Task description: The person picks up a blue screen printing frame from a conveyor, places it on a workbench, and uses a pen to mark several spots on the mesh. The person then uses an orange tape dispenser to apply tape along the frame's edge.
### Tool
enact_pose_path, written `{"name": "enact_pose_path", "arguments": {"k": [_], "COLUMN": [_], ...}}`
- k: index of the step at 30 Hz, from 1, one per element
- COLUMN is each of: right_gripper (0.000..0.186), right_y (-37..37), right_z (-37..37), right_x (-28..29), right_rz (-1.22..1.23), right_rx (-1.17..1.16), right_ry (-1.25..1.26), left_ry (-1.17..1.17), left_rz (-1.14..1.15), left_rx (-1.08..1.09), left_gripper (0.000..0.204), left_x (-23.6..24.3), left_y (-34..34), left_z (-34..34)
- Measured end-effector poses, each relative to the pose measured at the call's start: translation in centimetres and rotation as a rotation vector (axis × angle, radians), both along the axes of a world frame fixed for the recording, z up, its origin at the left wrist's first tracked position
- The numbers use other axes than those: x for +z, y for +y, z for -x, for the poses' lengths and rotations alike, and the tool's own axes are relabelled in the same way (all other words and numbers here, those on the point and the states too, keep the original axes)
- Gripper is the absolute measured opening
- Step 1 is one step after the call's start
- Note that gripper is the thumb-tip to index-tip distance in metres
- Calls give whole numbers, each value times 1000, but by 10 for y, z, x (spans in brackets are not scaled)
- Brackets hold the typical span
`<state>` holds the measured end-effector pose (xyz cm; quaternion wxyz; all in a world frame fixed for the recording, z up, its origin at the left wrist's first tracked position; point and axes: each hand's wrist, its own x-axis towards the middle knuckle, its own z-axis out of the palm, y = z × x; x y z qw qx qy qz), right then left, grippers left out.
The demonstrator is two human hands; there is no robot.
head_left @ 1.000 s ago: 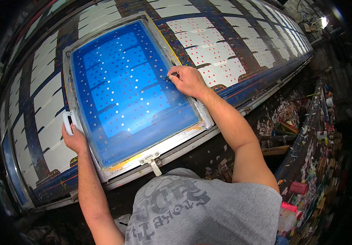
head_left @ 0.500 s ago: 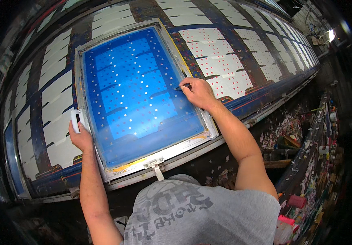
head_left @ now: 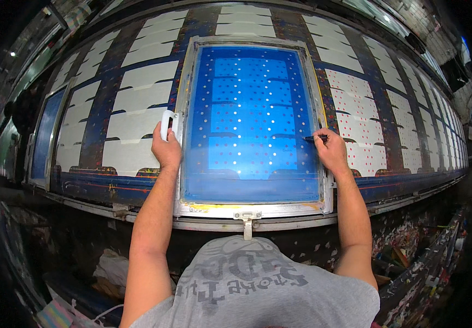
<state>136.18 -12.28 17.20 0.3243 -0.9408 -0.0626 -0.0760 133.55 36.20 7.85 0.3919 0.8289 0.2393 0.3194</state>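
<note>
A silkscreen (head_left: 227,188) with blue mesh lies in a metal frame before me, with rows of small dots across it. At its left edge, my left hand (head_left: 166,150) is closed around a white oblong loop (head_left: 165,127) with a long slot; I cannot tell its exact kind. Over the right side of the mesh, my right hand (head_left: 331,150) pinches a dark pen (head_left: 309,139), its tip pointing left toward the mesh. The side of that hand is by the frame's right rail. Whether the tip touches the mesh is too small to tell.
White panels (head_left: 140,104) in rows cover the long printing table (head_left: 100,158); those right of the screen (head_left: 354,117) bear red dots. A metal clamp (head_left: 247,216) sits at the frame's near edge. Another framed screen (head_left: 48,134) stands far left. Scraps litter the lower right (head_left: 397,254).
My view has turned, so the screen appears straighter and farther right. My left hand still grips the white loop; my right hand still holds the pen, now a little lower along the screen's right side.
</note>
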Motion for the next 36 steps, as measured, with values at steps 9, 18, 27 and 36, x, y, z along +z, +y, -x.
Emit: {"name": "enact_pose_path", "arguments": {"k": [9, 18, 27, 36], "right_gripper": [18, 17, 28, 30], "right_y": [8, 17, 62, 113], "right_z": [-1, 3, 16, 17], "right_x": [4, 9, 3, -5], "right_rz": [45, -204, -410, -701], "right_rx": [-12, -56, 2, -4], "right_ry": [10, 27, 34, 171], "left_ry": [-27, -6, 25, 21], "left_rz": [-18, 69, 179, 211], "left_rx": [-6, -7, -54, -84], "left_gripper": [47, 46, 50, 55], "left_x": [4, 7, 4, -7], "left_y": [-2, -5, -1, 4], "left_z": [0, 2, 1, -2]}}
